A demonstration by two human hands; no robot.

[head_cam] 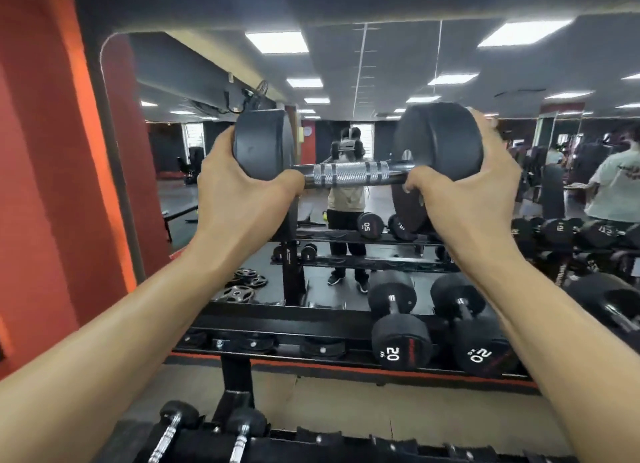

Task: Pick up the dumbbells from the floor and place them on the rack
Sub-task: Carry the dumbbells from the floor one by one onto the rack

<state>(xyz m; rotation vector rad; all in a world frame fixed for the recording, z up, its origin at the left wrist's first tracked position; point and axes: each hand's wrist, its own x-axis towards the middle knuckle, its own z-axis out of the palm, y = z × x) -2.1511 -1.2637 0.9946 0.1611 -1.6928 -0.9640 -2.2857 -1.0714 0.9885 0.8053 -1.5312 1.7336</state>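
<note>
Two-handed carry, gripping the dumbbell (349, 176) by its heads, not the handle, with the left hand (239, 192) curled round one head and the right hand (467, 192) round the other (guessing to spread a heavy load). Held level, well above the rack (277, 324) and its empty cradles (322, 348) beside the 20 kg pair (401, 344).

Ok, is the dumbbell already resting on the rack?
No, the left hand and right hand hold the dumbbell raised above the rack.

Black round-headed dumbbell (349, 175) with knurled chrome handle, held level in the air above the black dumbbell rack (270, 320), left hand (239, 194) and right hand (465, 194) each gripping one head, two 20 kg dumbbells (401, 344) lying side by side on its tier below
</note>
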